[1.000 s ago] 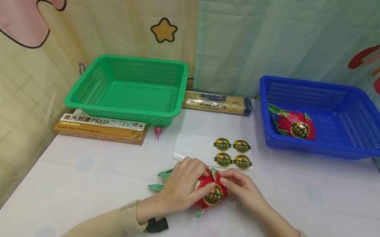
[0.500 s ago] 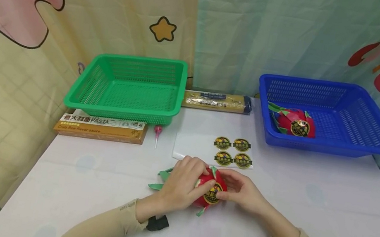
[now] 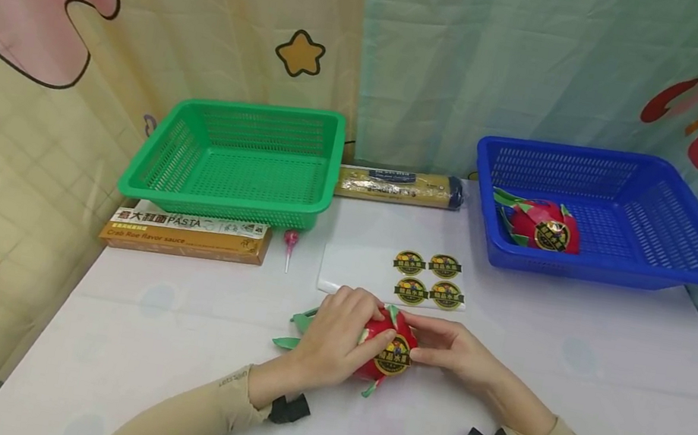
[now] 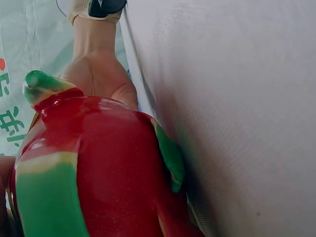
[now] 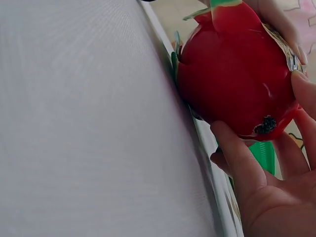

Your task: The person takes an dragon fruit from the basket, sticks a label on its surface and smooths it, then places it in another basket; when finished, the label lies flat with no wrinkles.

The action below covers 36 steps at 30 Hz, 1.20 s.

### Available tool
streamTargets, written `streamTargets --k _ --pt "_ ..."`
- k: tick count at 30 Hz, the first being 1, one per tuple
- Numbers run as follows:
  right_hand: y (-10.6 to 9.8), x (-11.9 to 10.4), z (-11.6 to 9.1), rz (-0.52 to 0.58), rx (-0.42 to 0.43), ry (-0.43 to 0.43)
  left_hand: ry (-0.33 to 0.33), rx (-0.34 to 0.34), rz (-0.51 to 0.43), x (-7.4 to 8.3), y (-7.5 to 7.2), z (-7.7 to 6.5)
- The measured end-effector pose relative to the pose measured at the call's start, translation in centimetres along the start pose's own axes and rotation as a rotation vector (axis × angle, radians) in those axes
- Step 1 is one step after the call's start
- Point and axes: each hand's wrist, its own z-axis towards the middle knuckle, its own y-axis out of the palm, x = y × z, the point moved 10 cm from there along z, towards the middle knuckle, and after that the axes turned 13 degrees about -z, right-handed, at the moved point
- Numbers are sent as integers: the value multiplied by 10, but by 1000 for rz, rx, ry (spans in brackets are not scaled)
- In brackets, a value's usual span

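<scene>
A red dragon fruit [image 3: 368, 368] with green tips lies on the white table, its leafy end pointing left. My left hand [image 3: 339, 335] grips it from above, with the thumb beside a round black-and-gold sticker [image 3: 393, 356] on the fruit. At the other end, my right hand [image 3: 461, 352] holds the fruit, thumb at the sticker's right edge and fingers behind. In the right wrist view, the sticker stands slightly proud of the red skin [image 5: 237, 69] near the thumb. The fruit's smooth red side [image 4: 118, 158] fills much of the left wrist view.
Beyond the hands lies a white sheet [image 3: 354, 268] bearing several stickers [image 3: 411, 290]. A green basket [image 3: 222, 208] stands back left, a blue basket [image 3: 610, 274] with another stickered dragon fruit [image 3: 545, 223] back right. Nearby are a pasta box [image 3: 186, 236], lollipop [image 3: 290, 240] and spaghetti pack [image 3: 399, 187].
My right thumb has come down from the fruit's upper right onto the sticker, then shifted right to its edge. My left hand and the fruit have barely moved.
</scene>
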Motion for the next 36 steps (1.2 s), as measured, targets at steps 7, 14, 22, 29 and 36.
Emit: streamTargets --k 7,14,22,29,36 --pt "9 -8 3 -160 38 -6 -2 -6 -17 0 0 0" --pt "8 -9 3 -217 63 2 1 -25 -31 0 0 0" --pt "5 -6 0 -157 11 -21 -51 -116 -61 -5 4 1" --pt "9 -7 1 -126 -13 -34 -37 -239 -56 -6 7 -4" --pt "6 -5 3 -209 102 42 8 -264 -61 -2 8 -6"
